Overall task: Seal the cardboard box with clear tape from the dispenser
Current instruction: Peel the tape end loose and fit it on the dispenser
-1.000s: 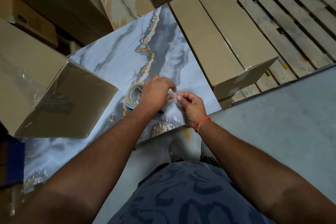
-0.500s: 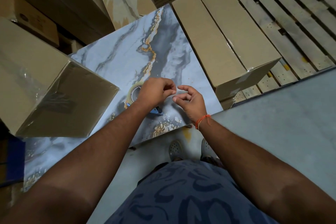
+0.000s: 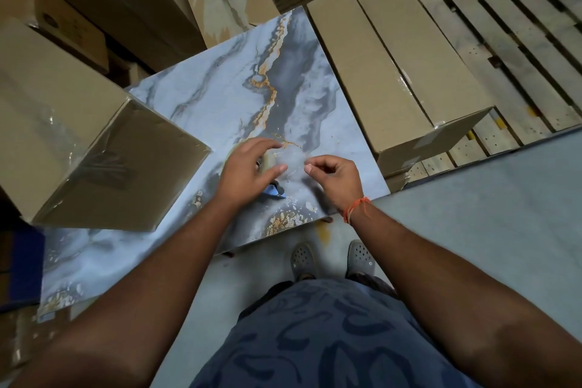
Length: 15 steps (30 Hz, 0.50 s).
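Observation:
My left hand (image 3: 248, 173) grips the tape dispenser (image 3: 273, 191) over the marble-patterned table (image 3: 220, 98). Only a blue part of the dispenser and a sliver of the roll show under my fingers. My right hand (image 3: 335, 176) is just to its right, thumb and forefinger pinched on the end of the clear tape (image 3: 291, 162). A short, faintly visible strip spans the gap between the hands. The cardboard box (image 3: 94, 151) stands on the table to the left of both hands, its near face shiny with clear film. Neither hand touches it.
Two long cardboard boxes (image 3: 393, 72) lie side by side against the table's right edge, with a wooden pallet (image 3: 519, 41) beyond them. More cartons (image 3: 119, 0) are stacked behind the table. I stand on grey floor (image 3: 472, 214) at the table's near edge.
My right hand has drawn the tape end rightward away from the roll. My left hand has shifted over the dispenser, so the roll is now mostly hidden.

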### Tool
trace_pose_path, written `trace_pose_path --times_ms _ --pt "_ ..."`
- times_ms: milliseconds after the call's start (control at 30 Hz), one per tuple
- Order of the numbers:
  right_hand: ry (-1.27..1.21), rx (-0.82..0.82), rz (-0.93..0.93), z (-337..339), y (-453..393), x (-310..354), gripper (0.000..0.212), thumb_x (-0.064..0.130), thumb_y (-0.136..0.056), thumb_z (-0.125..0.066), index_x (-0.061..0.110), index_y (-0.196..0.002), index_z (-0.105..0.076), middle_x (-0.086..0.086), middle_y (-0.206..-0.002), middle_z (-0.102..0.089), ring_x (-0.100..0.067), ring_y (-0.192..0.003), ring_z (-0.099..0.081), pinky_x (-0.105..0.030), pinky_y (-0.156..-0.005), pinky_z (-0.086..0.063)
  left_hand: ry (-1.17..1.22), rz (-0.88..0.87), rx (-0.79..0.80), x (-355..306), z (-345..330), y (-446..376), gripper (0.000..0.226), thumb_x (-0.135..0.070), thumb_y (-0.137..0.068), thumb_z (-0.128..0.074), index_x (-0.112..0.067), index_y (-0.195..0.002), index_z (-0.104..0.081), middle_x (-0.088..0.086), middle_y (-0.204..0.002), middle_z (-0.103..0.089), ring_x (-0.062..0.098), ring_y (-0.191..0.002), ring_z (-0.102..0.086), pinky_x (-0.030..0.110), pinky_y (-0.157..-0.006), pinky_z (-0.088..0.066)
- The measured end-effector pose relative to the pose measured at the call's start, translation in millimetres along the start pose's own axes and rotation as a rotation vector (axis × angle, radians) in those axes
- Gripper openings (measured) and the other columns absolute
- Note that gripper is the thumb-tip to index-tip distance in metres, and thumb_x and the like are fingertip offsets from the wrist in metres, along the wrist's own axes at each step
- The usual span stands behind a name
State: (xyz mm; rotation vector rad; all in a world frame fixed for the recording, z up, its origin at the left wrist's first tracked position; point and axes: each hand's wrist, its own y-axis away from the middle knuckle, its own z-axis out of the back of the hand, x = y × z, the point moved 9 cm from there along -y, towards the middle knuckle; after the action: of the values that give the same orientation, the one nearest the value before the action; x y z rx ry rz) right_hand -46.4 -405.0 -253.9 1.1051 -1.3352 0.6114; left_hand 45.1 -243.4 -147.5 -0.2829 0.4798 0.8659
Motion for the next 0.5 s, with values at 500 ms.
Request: trace_pose_path --times_ms 500 --pt "0.140 0.005 0.022 0.8 -8.8 11.6 0.012 0.007 -0.089 -0.073 0.014 -0.097 -0.079 -0.001 -0.094 -0.078 -0.011 -0.092 -0.071 -0.022 -0.089 -0.055 -0.451 0.021 0.154 57.7 -46.7 48.5 0.095 -0.037 -0.076 -0.084 -0.013 -0.153 -0.035 0.012 -0.150 -0.047 0.033 -0.138 -0.045 0.054 -0.122 -0.026"
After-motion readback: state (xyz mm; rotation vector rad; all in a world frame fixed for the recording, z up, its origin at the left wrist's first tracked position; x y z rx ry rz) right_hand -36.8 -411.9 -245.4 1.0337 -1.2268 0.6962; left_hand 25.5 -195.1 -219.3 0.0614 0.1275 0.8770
